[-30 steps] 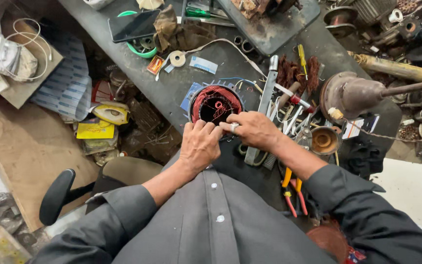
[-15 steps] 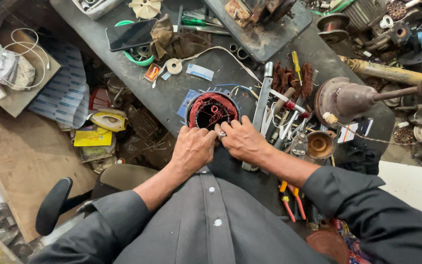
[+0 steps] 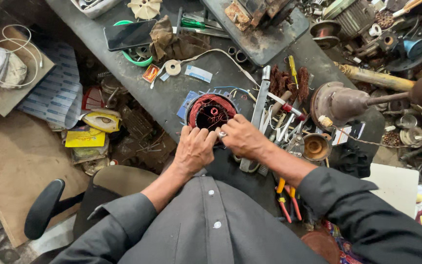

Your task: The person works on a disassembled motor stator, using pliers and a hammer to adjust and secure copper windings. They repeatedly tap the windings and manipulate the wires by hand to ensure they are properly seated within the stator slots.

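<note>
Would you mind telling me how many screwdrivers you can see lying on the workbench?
2 clearly. A green-handled screwdriver lies at the far edge, beside the brown rag. A yellow-handled screwdriver lies right of the copper-wound stator that both hands touch. Others may hide in the tool clutter.

Grey workbench (image 3: 123, 63) — black office chair (image 3: 45, 208)

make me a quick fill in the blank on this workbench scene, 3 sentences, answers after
1. Both hands, left and right, rest on the near rim of a round motor stator wound with ____ wire.
2. The black phone lies screen-up on a ____ ring.
3. The pliers by the right forearm have orange and ____ handles.

Missing words: copper; green; red
</note>
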